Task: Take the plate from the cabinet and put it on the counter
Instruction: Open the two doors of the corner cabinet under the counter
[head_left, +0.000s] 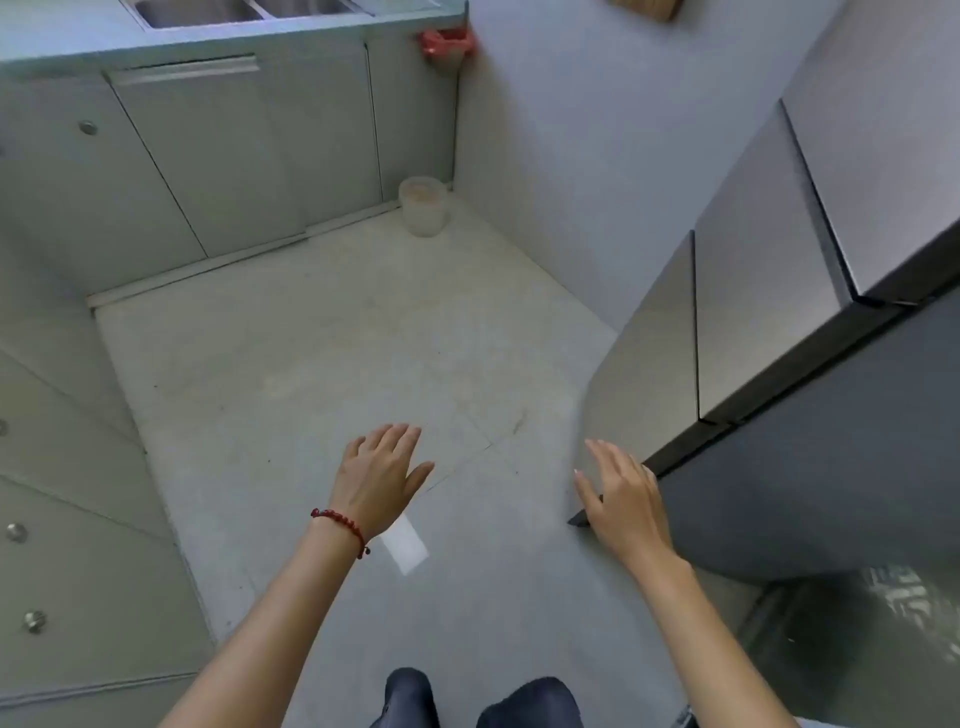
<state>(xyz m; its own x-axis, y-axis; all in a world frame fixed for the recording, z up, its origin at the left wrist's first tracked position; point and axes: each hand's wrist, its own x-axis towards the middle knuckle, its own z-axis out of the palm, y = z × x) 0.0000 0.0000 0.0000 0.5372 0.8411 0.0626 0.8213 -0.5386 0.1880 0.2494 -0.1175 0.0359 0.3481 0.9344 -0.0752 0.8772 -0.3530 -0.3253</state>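
Observation:
No plate is in view. My left hand (382, 475), with a red bead bracelet at the wrist, hovers open over the floor and holds nothing. My right hand (621, 493) is open too, its fingers spread against the lower corner of a grey cabinet door (644, 364) on the right. The counter (291, 31) with a steel sink runs along the far wall at the top, above shut base cabinets (208, 156).
A pale bucket (423, 205) stands on the floor in the far corner. A red bag (444, 44) hangs by the counter's end. Drawer fronts with round knobs (16, 532) line the left side. Grey wall cabinets (779, 249) jut out at right.

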